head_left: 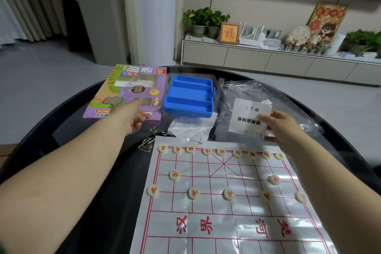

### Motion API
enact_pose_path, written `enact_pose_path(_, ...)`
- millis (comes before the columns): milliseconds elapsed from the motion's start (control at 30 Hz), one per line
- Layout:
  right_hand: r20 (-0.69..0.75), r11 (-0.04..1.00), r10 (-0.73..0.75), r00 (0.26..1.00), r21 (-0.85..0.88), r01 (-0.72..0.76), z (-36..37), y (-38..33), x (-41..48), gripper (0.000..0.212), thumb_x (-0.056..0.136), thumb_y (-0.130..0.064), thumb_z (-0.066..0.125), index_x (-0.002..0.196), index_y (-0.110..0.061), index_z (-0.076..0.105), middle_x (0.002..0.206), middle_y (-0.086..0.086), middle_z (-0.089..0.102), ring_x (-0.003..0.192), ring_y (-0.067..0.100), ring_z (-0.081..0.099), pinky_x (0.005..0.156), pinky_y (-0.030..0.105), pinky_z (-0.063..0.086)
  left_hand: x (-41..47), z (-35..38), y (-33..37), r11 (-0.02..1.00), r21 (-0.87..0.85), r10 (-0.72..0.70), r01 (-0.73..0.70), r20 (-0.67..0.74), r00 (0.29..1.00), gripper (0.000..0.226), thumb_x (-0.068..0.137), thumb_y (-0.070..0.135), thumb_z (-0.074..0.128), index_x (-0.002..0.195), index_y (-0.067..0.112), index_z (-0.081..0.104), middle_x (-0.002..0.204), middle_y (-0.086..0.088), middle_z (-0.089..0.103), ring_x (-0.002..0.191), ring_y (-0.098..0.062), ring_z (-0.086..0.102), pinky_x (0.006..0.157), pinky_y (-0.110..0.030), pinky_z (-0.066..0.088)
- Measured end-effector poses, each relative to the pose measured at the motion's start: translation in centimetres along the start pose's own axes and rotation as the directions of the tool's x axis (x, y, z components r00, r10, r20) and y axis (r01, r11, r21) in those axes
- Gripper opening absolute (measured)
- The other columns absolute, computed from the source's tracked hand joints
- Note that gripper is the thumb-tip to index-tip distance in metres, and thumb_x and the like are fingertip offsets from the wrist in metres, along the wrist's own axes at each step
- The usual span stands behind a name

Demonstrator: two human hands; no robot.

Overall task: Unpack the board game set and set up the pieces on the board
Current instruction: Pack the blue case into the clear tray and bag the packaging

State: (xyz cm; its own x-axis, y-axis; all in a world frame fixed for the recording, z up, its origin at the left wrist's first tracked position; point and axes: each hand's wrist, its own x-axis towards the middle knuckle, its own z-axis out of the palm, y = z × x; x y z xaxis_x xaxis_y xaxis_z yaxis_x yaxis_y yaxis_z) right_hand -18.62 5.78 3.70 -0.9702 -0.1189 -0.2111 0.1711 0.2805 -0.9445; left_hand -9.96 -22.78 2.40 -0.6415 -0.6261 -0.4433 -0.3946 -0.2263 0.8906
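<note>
The white plastic board sheet with red grid (pixel 226 204) lies flat on the black round worktop (pixel 132 171). Cream round pieces (pixel 194 193) stand on its far rows. The left hand (pixel 134 117) is beyond the board's far left corner, over the purple cardboard box (pixel 127 93), with the index finger extended and holding nothing. The right hand (pixel 282 128) pinches the white paper leaflet (pixel 250 115) just past the far right edge. The blue plastic tray (pixel 189 97) sits between the hands.
</note>
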Motion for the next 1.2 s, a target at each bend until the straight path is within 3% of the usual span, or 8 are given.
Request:
enact_pose_path(100, 0.051, 0.998, 0.057, 0.997, 0.025, -0.059, -0.4, 0.1, -0.3, 0.012, 0.093, -0.010, 0.045, 0.104, -0.004, 0.048, 0.088, 0.008, 0.059, 0.084, 0.026, 0.056, 0.086, 0.045, 0.047, 0.5, 0.3, 0.4, 1.000, 0.011, -0.017, 0.018, -0.049, 0.999, 0.034, 0.095, 0.032, 0.043, 0.072, 0.008, 0.047, 0.065, -0.002, 0.053, 0.017, 0.000, 0.031, 0.027, -0.004, 0.027)
enact_pose_path(333, 0.013, 1.000, 0.007, 1.000, 0.012, -0.008, -1.1, 0.7, -0.1, 0.016, 0.088, -0.008, 0.053, 0.072, -0.010, 0.051, 0.084, 0.012, 0.061, 0.073, 0.025, 0.057, 0.079, 0.043, 0.051, 1.7, 0.9, 0.9, 0.999, -0.010, -0.034, 0.034, -0.033, 0.999, 0.032, 0.096, 0.020, 0.040, 0.065, 0.012, 0.042, 0.022, 0.006, 0.038, 0.018, 0.000, 0.034, 0.026, -0.004, 0.026)
enact_pose_path(400, -0.008, 1.000, -0.011, 1.000, -0.001, 0.011, -1.3, 0.8, -0.1, 0.018, 0.086, -0.009, 0.056, 0.069, -0.011, 0.053, 0.088, 0.018, 0.063, 0.077, 0.029, 0.058, 0.087, 0.049, 0.049, 1.6, 1.0, 1.3, 0.996, -0.092, -0.010, 0.005, -0.062, 0.998, 0.026, 0.095, 0.020, 0.040, 0.070, 0.012, 0.044, 0.037, 0.002, 0.050, 0.031, -0.004, 0.047, 0.032, -0.010, 0.039)
enact_pose_path(500, -0.034, 0.999, -0.031, 0.999, -0.020, 0.030, -1.5, 0.8, -0.2, 0.017, 0.084, -0.011, 0.059, 0.068, -0.012, 0.054, 0.093, 0.022, 0.065, 0.086, 0.032, 0.055, 0.094, 0.053, 0.044, 0.4, 1.3, 2.1, 0.964, -0.261, 0.053, -0.057, -0.021, 0.998, 0.020, 0.095, 0.015, 0.035, 0.107, 0.011, 0.051, 0.078, -0.005, 0.055, 0.068, -0.016, 0.059, 0.071, -0.028, 0.052)
enact_pose_path(600, -0.051, 0.999, -0.050, 0.997, 0.008, 0.050, -1.7, 0.7, -0.6, 0.016, 0.083, -0.009, 0.060, 0.069, -0.012, 0.055, 0.088, 0.016, 0.065, 0.085, 0.032, 0.057, 0.090, 0.048, 0.047, -1.1, 1.2, 2.7, 0.936, -0.340, 0.102, -0.093, 0.006, 0.995, 0.035, 0.098, 0.014, 0.026, 0.124, 0.001, 0.046, 0.110, -0.013, 0.058, 0.088, -0.025, 0.060, 0.063, -0.027, 0.052)
enact_pose_path(700, -0.057, 0.997, -0.057, 0.997, 0.053, 0.060, -1.8, 0.4, -1.3, 0.016, 0.085, -0.006, 0.057, 0.071, -0.011, 0.052, 0.084, 0.014, 0.062, 0.075, 0.026, 0.058, 0.080, 0.041, 0.050, -2.1, 0.3, 2.8, 0.901, -0.407, 0.158, -0.148, -0.010, 0.987, 0.022, 0.099, 0.014, 0.025, 0.093, 0.006, 0.045, 0.086, -0.011, 0.059, 0.064, -0.020, 0.060, 0.042, -0.020, 0.051)
enact_pose_path(900, -0.070, 0.977, -0.086, 0.994, 0.187, 0.098, -1.8, -1.4, -4.8, 0.015, 0.089, -0.003, 0.051, 0.075, -0.010, 0.050, 0.077, 0.008, 0.057, 0.060, 0.016, 0.060, 0.040, 0.014, 0.049, -5.6, -3.0, 2.4, 0.846, -0.458, 0.283, -0.271, -0.044, 0.958, 0.014, 0.098, 0.011, 0.030, 0.096, 0.007, 0.043, 0.075, -0.009, 0.062, 0.043, -0.009, 0.062, 0.044, -0.020, 0.053)
enact_pose_path(1200, -0.005, 0.976, -0.159, 0.987, 0.153, 0.157, 1.4, -5.4, -12.0, 0.018, 0.089, -0.005, 0.052, 0.074, -0.013, 0.047, 0.080, 0.006, 0.056, 0.072, 0.021, 0.057, 0.047, 0.020, 0.053, -13.5, -12.1, -1.6, 0.745, -0.587, 0.304, -0.315, -0.121, 0.945, 0.029, 0.098, 0.015, 0.028, 0.069, 0.014, 0.032, 0.051, 0.000, 0.067, 0.048, -0.008, 0.065, 0.041, -0.016, 0.048)
